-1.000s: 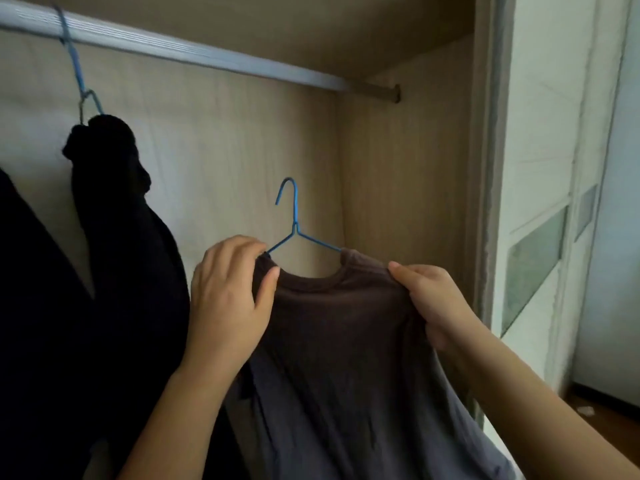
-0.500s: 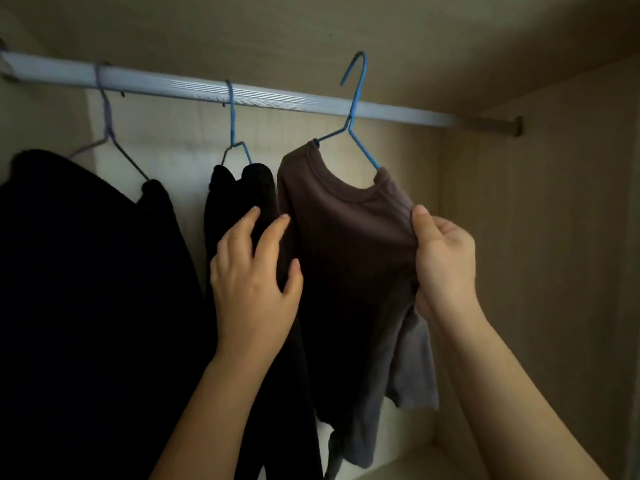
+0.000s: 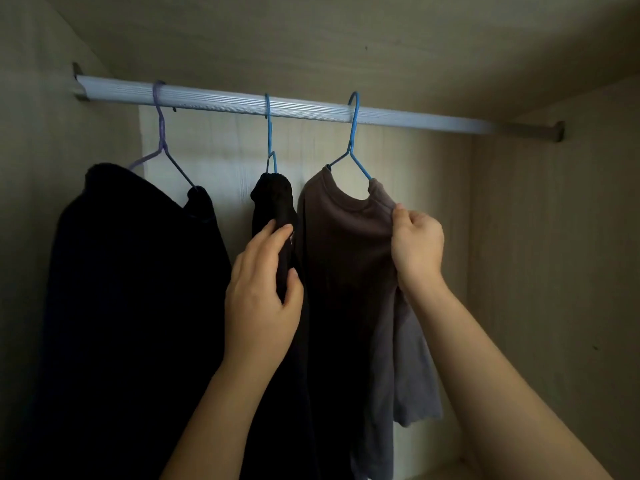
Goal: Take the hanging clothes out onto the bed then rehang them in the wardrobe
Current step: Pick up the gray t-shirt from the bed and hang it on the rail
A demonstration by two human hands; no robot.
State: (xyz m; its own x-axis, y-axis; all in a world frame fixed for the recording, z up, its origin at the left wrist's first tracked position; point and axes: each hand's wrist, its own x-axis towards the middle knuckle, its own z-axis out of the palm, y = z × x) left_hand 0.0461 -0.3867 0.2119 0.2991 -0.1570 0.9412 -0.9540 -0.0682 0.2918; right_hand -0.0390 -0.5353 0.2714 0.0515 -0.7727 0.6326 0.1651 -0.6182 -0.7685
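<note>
A: Hand status?
B: Left hand [image 3: 263, 299] grips the black garment [image 3: 273, 202], fingers and thumb curled round the bunched fabric. Right hand [image 3: 417, 247] pinches the brown shirt [image 3: 346, 254] at the shoulder, just beside the neckline, fingers curled tight. Both hands are below the rail [image 3: 311, 110].
A: Shirt position?
B: On a blue hanger [image 3: 352, 140], hook over the rail, right of rail centre. It hangs straight down with the neckline facing the camera. One short sleeve droops below the right hand.
A: Black one?
B: On a second blue hanger [image 3: 268, 133], hooked near rail centre. It's bunched narrow at the top and sits right against the shirt's left edge.
A: Anything else on the rail?
B: Purple hanger [image 3: 161, 133] toward the rail's left end, carrying a large dark garment [image 3: 131, 289]. Too dark to tell what kind.
A: Rail itself?
B: Pale ribbed bar, wall to wall inside the wardrobe [image 3: 554, 271], a bracket at each end, just under the top panel.
</note>
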